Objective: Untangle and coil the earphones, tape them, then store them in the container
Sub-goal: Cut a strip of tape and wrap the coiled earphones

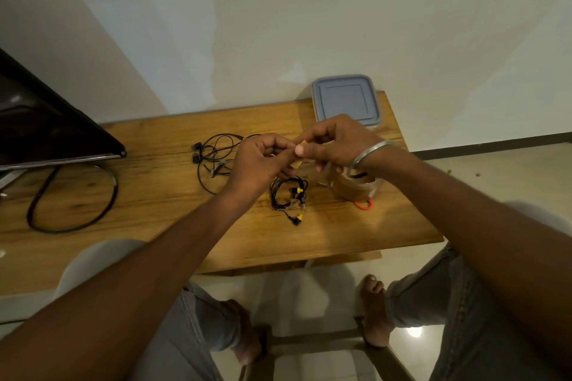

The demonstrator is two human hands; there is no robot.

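Fingers (299,150) of left hand (257,161) and right hand (337,142) pinched on tape strip (302,142) above table (154,148), container (345,99) at far edge.

Both forearms are bare from the frame's edge to the hands. A thin silver-coloured metal bangle (368,153) circles the wrist behind the right hand (335,142), over the right half of the counter (154,145). It is plain, round and smooth, and catches a pale glint. Below the counter's near edge, grey trousers cover both legs. The left leg (198,328) shows a faint line down the cloth, the right leg (433,297) a stitched seam along its length, and the fabric looks like faded denim. Each hem ends near the ankle. The left foot (247,337) and the right foot (376,309) are bare, with toes visible on the right one.
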